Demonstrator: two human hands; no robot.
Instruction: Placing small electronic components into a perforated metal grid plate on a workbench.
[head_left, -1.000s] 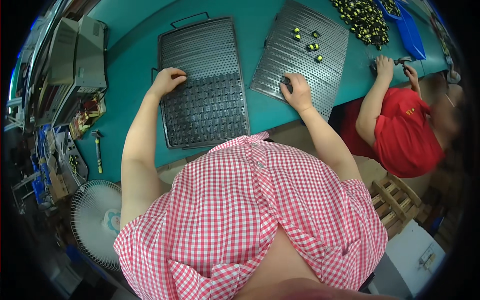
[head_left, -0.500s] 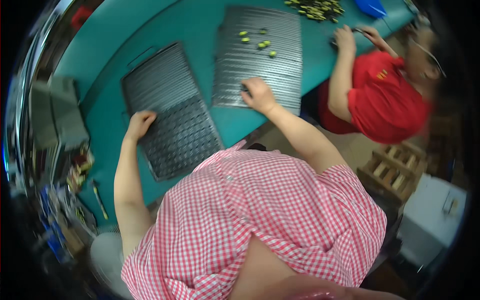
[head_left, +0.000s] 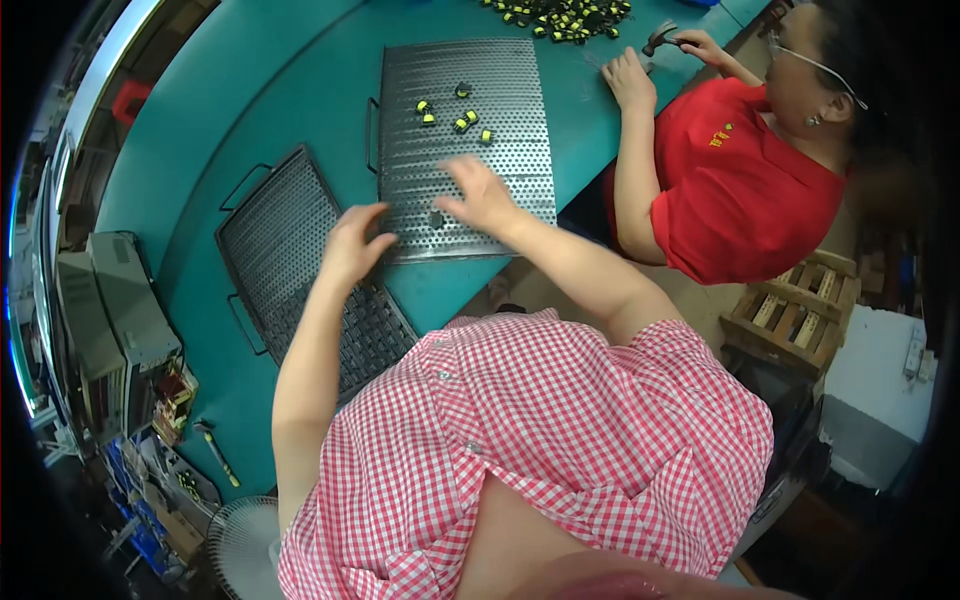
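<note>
My left hand hovers with thumb and fingers apart, between two perforated metal trays. It holds nothing. The left tray carries rows of small dark parts in its near half; its far half shows bare mesh. Over the near part of the right tray is my right hand, open with fingers spread and a little blurred. A small dark cylindrical part stands on the mesh just below its thumb; I cannot tell if they touch. Farther up that tray lie several yellow-and-black parts.
A heap of yellow-and-black parts lies at the far edge of the green table. To my right a co-worker in a red shirt holds a hammer. At left are another hammer, a grey machine and a fan.
My left hand has left the left tray's edge and moved right toward the other tray. My right hand has opened; a dark part now stands below it. The view has shifted.
</note>
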